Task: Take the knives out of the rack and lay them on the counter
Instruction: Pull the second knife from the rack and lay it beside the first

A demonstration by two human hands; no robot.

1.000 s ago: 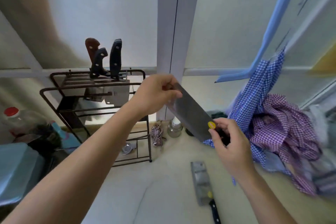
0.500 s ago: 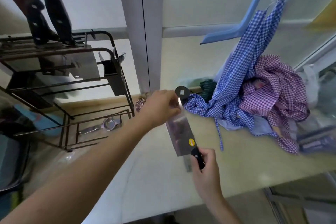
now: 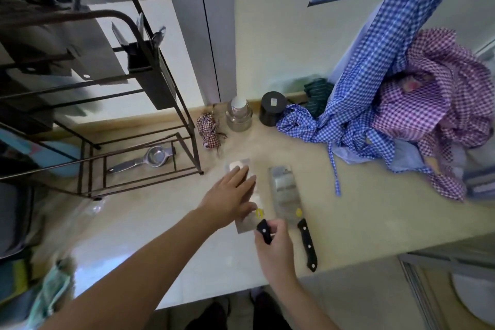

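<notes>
A cleaver (image 3: 245, 222) with a black handle and a yellow sticker lies flat on the beige counter (image 3: 361, 211). My right hand (image 3: 273, 246) grips its handle. My left hand (image 3: 233, 197) rests flat on the blade with fingers spread. A second, matching cleaver (image 3: 288, 193) lies just to the right, its handle toward the counter's front edge. The dark wire rack (image 3: 150, 83) stands at the left; blades of more knives (image 3: 88, 43) hang in its top, their handles cut off by the frame.
A small jar (image 3: 239, 115), a black cup (image 3: 272, 108) and a checked pouch (image 3: 209, 130) stand near the wall. Blue and purple checked cloths (image 3: 401, 104) pile at the right. A metal strainer (image 3: 150, 159) lies under the rack. The counter's front edge runs close behind the knives.
The cleaver went from held up in the air down onto the counter beside the first one. My left hand opened and now lies flat on the blade. The view tilted downward.
</notes>
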